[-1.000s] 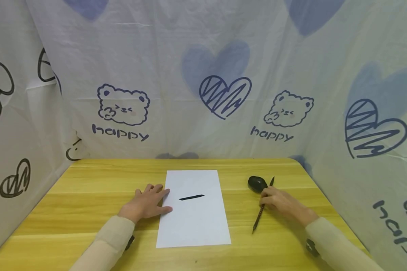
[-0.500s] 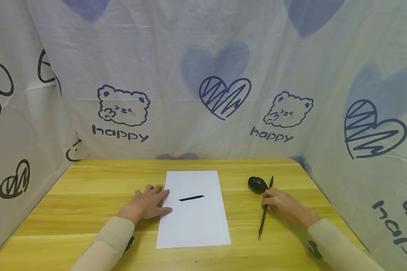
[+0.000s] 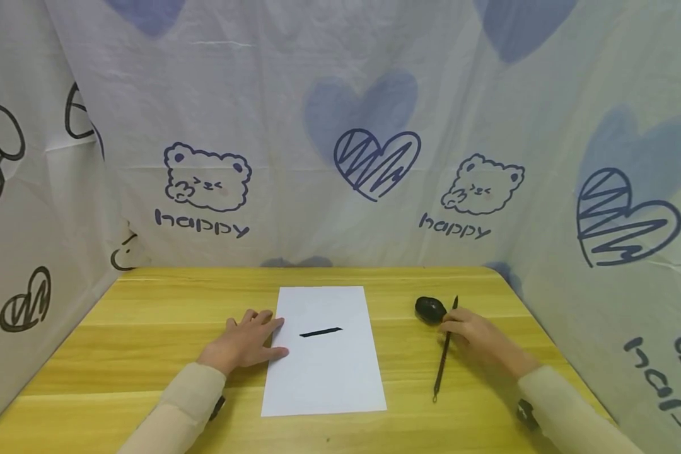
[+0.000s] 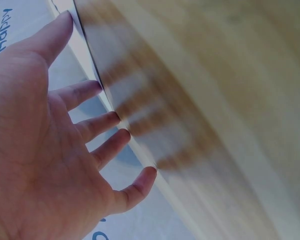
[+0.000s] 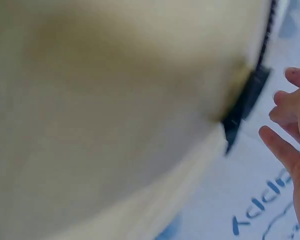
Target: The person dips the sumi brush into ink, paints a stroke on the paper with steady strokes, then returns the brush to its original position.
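Note:
A white sheet of paper (image 3: 325, 381) lies mid-table with one black stroke (image 3: 321, 331) on it. Spread out flat, my left hand (image 3: 245, 342) rests at the sheet's left edge, thumb and index fingertip on the paper. To the right, a writing brush (image 3: 441, 369) slants with its dark tip pointing away and its loop end toward me. Its upper part lies beside or on the rim of a black oval inkstone (image 3: 429, 309); which, I cannot tell. My right hand (image 3: 482, 338) hovers by the brush; in the right wrist view its loosely bent fingers (image 5: 282, 147) stand apart from the brush (image 5: 268, 32).
The yellow wood-grain table (image 3: 147, 315) ends at a pale curtain (image 3: 295, 208) with hearts and bears, which also hangs along both sides. A small dark speck (image 3: 328, 439) marks the front of the tabletop.
The brush's loop end has swung slightly right and settled. My right hand has loosened from the brush and drawn a little to the right. The left hand and paper have stayed put.

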`<control>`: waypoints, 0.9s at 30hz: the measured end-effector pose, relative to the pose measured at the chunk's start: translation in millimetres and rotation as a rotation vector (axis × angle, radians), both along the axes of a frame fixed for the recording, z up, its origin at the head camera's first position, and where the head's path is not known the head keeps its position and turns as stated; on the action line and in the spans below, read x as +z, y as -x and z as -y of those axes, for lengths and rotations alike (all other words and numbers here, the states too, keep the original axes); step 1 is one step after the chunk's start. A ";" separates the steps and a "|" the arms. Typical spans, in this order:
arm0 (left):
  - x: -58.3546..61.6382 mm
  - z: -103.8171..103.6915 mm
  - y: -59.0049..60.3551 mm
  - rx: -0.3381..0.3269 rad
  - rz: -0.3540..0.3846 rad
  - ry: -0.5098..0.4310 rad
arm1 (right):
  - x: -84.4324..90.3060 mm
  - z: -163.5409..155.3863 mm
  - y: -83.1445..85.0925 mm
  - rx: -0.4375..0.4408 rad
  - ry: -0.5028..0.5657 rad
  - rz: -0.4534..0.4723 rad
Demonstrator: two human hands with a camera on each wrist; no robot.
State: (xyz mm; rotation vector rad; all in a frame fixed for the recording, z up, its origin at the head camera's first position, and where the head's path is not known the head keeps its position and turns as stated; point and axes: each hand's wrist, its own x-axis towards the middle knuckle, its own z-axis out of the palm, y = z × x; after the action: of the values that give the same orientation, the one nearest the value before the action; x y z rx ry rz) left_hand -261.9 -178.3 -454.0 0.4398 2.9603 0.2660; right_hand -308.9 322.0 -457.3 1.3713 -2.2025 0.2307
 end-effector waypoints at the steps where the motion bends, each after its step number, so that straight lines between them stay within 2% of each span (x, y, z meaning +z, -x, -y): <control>1: 0.1 0.1 -0.4 -0.001 0.001 0.000 | 4.8 -0.1 0.7 -0.019 0.010 -0.009; 6: 0.5 -0.1 -0.3 0.002 0.006 -0.004 | 31.4 1.5 4.5 -0.132 0.063 -0.038; 11: 0.4 0.2 0.3 0.005 0.008 -0.007 | 46.6 13.7 7.1 -0.173 0.113 -0.060; 15: -0.8 1.2 -0.1 0.005 0.008 -0.008 | 46.1 32.7 5.5 -0.236 0.100 -0.023; 21: -1.2 0.8 -0.1 0.003 0.007 -0.011 | 38.1 66.7 -3.3 -0.374 0.043 0.156; 24: -0.4 1.0 0.1 0.001 0.008 -0.008 | 36.7 82.3 -5.6 -0.405 0.050 0.216; 27: 0.7 1.2 0.3 0.001 0.012 -0.006 | 35.4 96.8 -5.6 -0.411 0.070 0.225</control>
State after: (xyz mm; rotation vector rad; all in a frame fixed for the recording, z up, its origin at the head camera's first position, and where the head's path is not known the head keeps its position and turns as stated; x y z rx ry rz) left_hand -262.2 -179.5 -453.2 0.4367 2.9488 0.2771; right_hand -303.3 225.3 -422.0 0.8616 -2.5761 0.3186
